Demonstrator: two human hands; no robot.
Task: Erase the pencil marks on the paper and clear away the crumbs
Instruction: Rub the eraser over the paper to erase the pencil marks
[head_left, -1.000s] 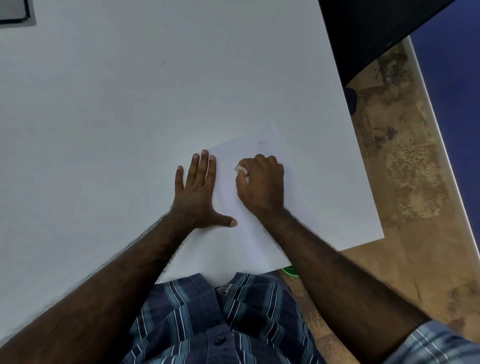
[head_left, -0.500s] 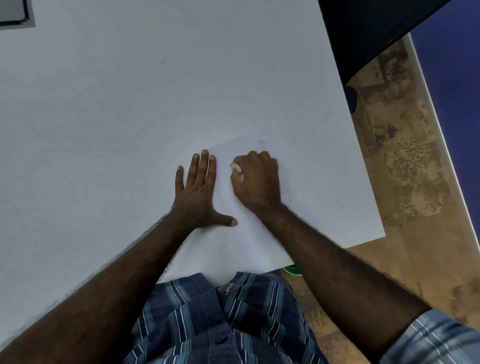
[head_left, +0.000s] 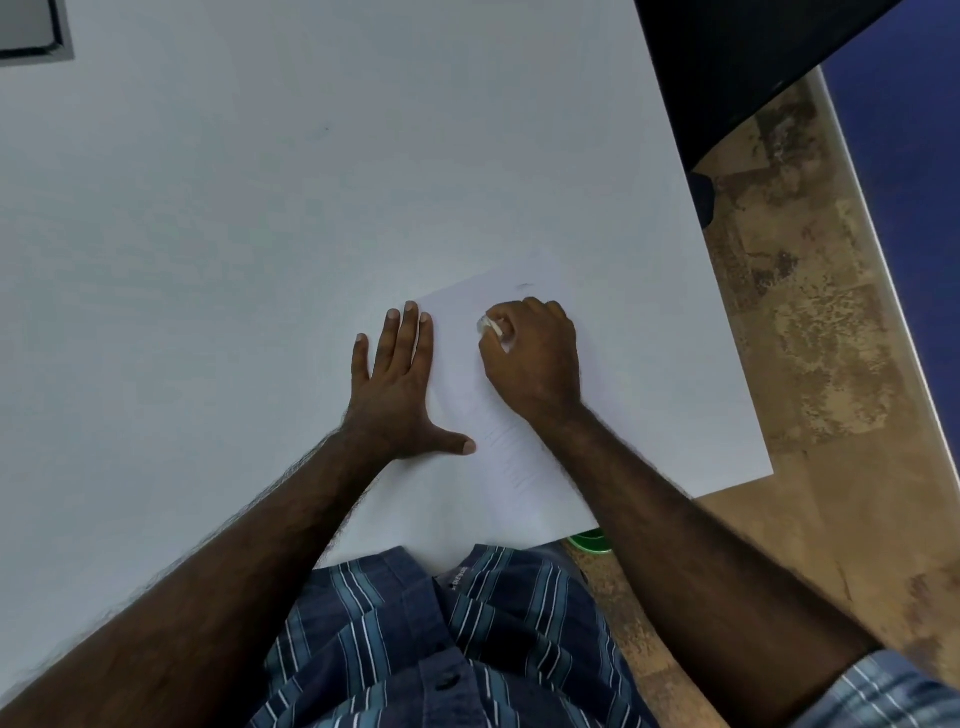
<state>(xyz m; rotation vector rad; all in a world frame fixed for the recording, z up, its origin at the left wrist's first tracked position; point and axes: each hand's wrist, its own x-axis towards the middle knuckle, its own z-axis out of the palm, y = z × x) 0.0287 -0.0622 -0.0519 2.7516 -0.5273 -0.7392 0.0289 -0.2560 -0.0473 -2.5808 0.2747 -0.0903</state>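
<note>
A white sheet of paper (head_left: 613, 374) lies on the white table near its right front corner, faint pencil lines (head_left: 511, 457) running across its lower half and a small dark mark (head_left: 524, 286) near its far edge. My left hand (head_left: 400, 395) presses flat on the sheet's left edge, fingers spread. My right hand (head_left: 535, 358) is closed around a small white eraser (head_left: 490, 325), whose tip pokes out on the left and touches the paper. No crumbs can be made out.
The white table (head_left: 260, 234) stretches far and left; its right edge drops to a mottled brown floor (head_left: 810, 338). A black object (head_left: 737, 67) overhangs the far right corner. A grey-framed item (head_left: 31, 31) sits far left. Something green (head_left: 589, 540) peeks below the front edge.
My right hand with the eraser slid slightly left and then back right across the upper paper in a rubbing stroke. The left hand has stayed in place.
</note>
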